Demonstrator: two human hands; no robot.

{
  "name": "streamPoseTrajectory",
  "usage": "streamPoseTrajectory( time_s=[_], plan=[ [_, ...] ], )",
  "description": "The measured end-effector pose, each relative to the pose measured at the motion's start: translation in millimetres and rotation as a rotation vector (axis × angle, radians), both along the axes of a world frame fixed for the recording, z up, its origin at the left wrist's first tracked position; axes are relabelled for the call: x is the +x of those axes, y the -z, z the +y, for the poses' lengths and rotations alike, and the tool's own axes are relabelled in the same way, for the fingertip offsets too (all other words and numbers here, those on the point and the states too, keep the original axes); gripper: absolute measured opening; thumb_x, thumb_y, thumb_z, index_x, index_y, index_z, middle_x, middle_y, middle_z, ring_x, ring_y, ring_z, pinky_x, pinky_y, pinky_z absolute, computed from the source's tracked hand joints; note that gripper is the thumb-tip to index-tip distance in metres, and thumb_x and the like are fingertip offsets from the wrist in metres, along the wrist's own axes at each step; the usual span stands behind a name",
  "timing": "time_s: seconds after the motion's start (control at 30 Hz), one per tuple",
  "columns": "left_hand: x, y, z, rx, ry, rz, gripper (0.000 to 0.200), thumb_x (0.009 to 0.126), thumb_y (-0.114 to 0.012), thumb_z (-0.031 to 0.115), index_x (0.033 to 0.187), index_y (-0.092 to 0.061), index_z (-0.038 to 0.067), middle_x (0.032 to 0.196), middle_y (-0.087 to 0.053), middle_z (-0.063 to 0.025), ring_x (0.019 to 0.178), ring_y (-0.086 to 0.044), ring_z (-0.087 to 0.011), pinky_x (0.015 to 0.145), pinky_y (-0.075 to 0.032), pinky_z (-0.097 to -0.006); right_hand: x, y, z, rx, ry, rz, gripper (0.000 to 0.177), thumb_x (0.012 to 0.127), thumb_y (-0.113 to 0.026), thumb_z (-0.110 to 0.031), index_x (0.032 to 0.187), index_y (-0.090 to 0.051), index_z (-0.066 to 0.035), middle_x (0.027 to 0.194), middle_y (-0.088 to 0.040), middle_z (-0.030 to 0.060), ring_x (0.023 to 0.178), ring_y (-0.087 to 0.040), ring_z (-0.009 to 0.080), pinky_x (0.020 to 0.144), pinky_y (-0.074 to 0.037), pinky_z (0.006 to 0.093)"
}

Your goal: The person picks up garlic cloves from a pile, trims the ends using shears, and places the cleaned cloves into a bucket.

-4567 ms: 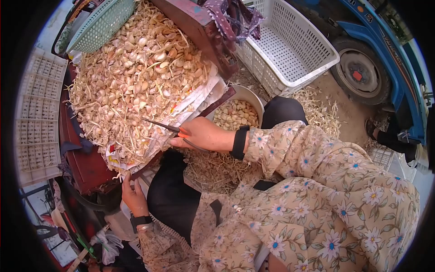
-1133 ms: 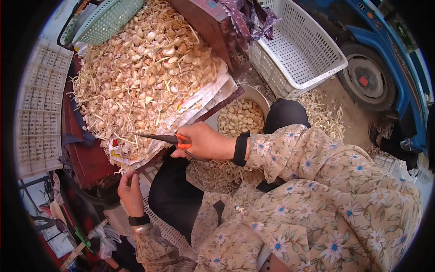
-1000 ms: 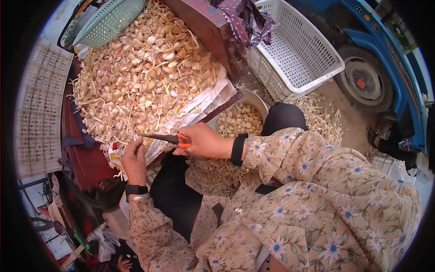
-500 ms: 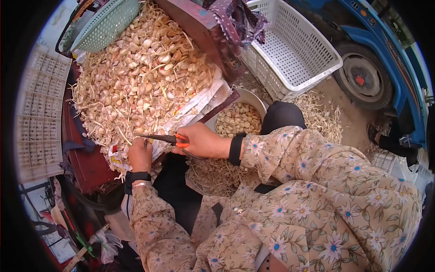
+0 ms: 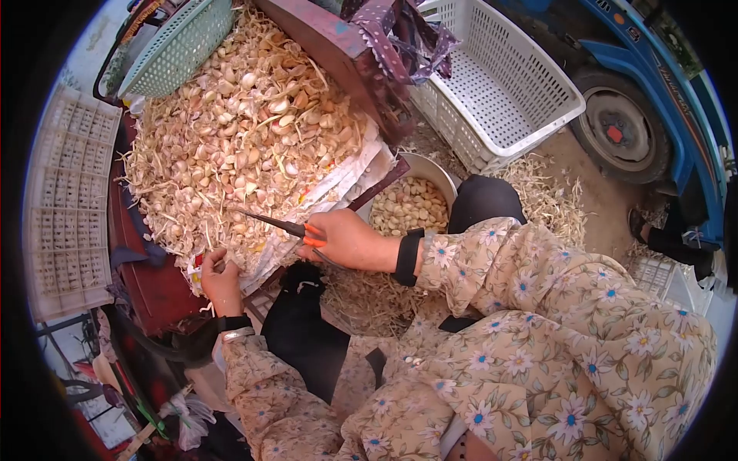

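My right hand (image 5: 346, 238) grips scissors (image 5: 275, 223) with orange handles; their dark, pointed blades reach left over the garlic heap and look closed together. My left hand (image 5: 221, 284) is at the near edge of the heap, below the scissor tips and apart from them. Its fingers are curled with thumb and forefinger near each other; anything held between them is too small to make out. Loose garlic cloves (image 5: 246, 142), mixed with dry skins and stalks, are piled in front of me on white sheeting (image 5: 346, 175).
A pot (image 5: 432, 167) of garlic cloves stands by my knee. Beyond it is a white plastic crate (image 5: 492, 142). A green basket (image 5: 181, 50) leans at the back left, near a pale crate (image 5: 73, 207). A blue vehicle's wheel (image 5: 619, 127) is at the right.
My left hand has moved down and left, away from the scissor tips, and its thumb and forefinger now show. My right hand, still holding the scissors, has shifted slightly right.
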State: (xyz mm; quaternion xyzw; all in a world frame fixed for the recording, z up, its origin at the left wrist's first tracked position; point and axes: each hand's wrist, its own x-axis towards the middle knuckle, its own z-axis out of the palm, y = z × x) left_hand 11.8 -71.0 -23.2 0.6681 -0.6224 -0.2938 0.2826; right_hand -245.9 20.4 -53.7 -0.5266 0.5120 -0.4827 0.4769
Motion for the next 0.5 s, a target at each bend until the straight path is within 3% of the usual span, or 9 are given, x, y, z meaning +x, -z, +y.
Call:
streamPoseTrajectory(
  time_s=[0.1,0.2,0.23,0.33,0.43,0.5],
  plan=[
    [-8.8,-5.7,-7.9,0.042,-0.037,0.053,0.026,0.070,-0.054,-0.002,0.096,-0.058,-0.001,0.072,-0.052,-0.0019,0.058,-0.048,-0.0083,0.052,-0.039,-0.0211,0.3,-0.1,-1.0,-0.015,0.015,0.045,0.030,0.073,-0.071,-0.024,0.069,-0.051,-0.002,0.061,-0.056,0.0125,0.055,-0.056,0.0218,0.053,-0.043,0.0324],
    [-6.9,7.3,-25.3,-0.095,0.108,-0.292,0.026,0.067,-0.055,-0.002,0.093,-0.061,-0.001,0.078,-0.050,-0.0026,0.063,-0.049,-0.0088,0.056,-0.039,-0.0213,0.7,-1.7,-0.8,0.031,0.021,0.001,0.026,0.069,-0.071,-0.023,0.068,-0.055,-0.002,0.062,-0.057,0.0143,0.061,-0.057,0.0314,0.055,-0.043,0.0371],
    [-19.8,-0.4,-22.6,-0.181,0.175,-0.471,0.028,0.064,-0.059,0.000,0.091,-0.063,0.001,0.082,-0.049,-0.0066,0.069,-0.053,-0.0173,0.062,-0.043,-0.0266,0.1,-2.5,-0.6,0.033,0.017,-0.004,0.026,0.069,-0.071,-0.023,0.068,-0.055,-0.002,0.062,-0.057,0.0145,0.061,-0.057,0.0316,0.055,-0.043,0.0371],
    [-15.6,4.3,-36.4,-0.318,0.432,-0.827,0.035,0.062,-0.063,0.000,0.096,-0.062,0.004,0.085,-0.052,-0.0115,0.076,-0.056,-0.0289,0.068,-0.046,-0.0339,-0.8,-4.9,0.2,0.035,0.007,-0.007,0.027,0.069,-0.071,-0.023,0.069,-0.055,-0.002,0.062,-0.057,0.0150,0.061,-0.057,0.0319,0.056,-0.043,0.0371],
    [-25.5,1.8,-35.7,-0.156,0.485,-0.840,0.036,0.062,-0.062,-0.002,0.098,-0.061,0.005,0.091,-0.054,-0.0163,0.084,-0.055,-0.0369,0.073,-0.045,-0.0405,-1.1,-4.0,-0.1,0.032,0.015,-0.006,0.027,0.069,-0.071,-0.023,0.069,-0.055,-0.002,0.063,-0.057,0.0154,0.061,-0.057,0.0320,0.056,-0.043,0.0371],
    [-28.3,4.9,-40.7,-0.134,0.546,-0.916,0.035,0.064,-0.058,-0.004,0.098,-0.060,0.005,0.091,-0.055,-0.0177,0.086,-0.056,-0.0371,0.073,-0.045,-0.0412,-0.1,-3.1,0.2,0.031,0.017,-0.021,0.027,0.069,-0.071,-0.023,0.069,-0.055,-0.002,0.063,-0.057,0.0156,0.061,-0.057,0.0321,0.056,-0.043,0.0371]
  ],
)
